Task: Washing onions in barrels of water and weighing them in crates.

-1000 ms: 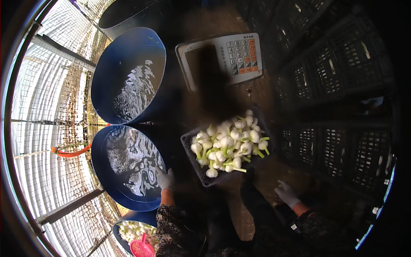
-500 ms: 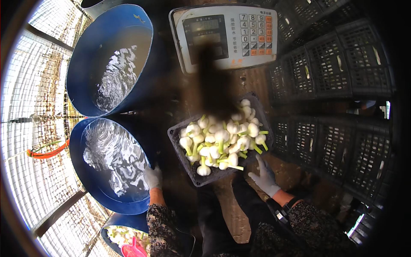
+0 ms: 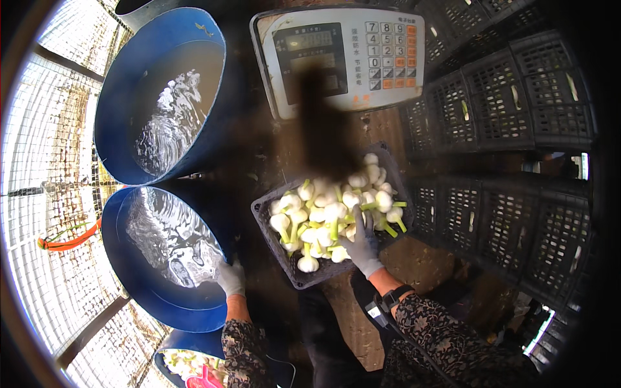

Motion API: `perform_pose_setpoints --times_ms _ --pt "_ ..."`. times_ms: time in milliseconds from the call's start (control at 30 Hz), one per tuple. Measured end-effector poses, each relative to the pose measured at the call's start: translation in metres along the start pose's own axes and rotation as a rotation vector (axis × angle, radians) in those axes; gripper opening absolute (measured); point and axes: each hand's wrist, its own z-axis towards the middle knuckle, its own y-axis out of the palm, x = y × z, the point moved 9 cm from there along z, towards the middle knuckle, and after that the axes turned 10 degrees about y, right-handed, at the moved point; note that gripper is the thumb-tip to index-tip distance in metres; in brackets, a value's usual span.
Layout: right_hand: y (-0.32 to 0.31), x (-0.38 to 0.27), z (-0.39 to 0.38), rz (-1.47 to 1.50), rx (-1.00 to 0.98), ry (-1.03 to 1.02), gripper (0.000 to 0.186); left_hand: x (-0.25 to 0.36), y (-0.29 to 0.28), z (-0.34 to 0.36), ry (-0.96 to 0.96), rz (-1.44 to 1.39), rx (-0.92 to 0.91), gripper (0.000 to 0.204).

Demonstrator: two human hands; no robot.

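Observation:
A dark plastic crate (image 3: 297, 277) in front of me holds a heap of white garlic bulbs (image 3: 308, 264) with short green stems. My right hand (image 3: 363, 248), in a pale glove, reaches over its near right side. The fingers lie stretched and apart on the bulbs, gripping none that I can see. On the left, my gloved left hand (image 3: 231, 278) grips the right rim of the nearer blue tub (image 3: 162, 315), which holds rippling water. A dark blurred shape (image 3: 323, 129) covers the far edge of the crate and some bulbs.
Beyond the crate stands a scale display with a keypad (image 3: 388, 97). Another blue tub of water (image 3: 116, 123) is at the far left. Black slatted crates (image 3: 498, 113) are stacked along the right. Bottom left, a container holds garlic and a pink plastic item (image 3: 206, 377).
My right hand has moved left and up, from beside the crate's near right corner onto the garlic. My left hand remains at the tub's rim. The view has shifted slightly.

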Motion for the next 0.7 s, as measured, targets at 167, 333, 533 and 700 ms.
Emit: perform_pose_setpoints --times_ms 167,333,533,700 --pt "0.036 -0.023 0.019 -0.038 -0.087 -0.006 0.064 0.014 -0.001 0.002 0.073 -0.004 0.005 0.027" --pt "0.088 -0.081 0.010 -0.120 -0.175 -0.174 0.035 0.027 0.008 0.002 0.075 0.020 -0.031 0.032" --pt "0.090 -0.098 -0.030 -0.160 -0.305 -0.220 0.038 0.011 0.004 0.003 -0.009 0.036 -0.071 0.035" --pt "0.085 -0.083 -0.071 -0.477 -0.344 -0.781 0.050 0.004 -0.001 -0.004 0.091 0.126 -0.017 0.032"
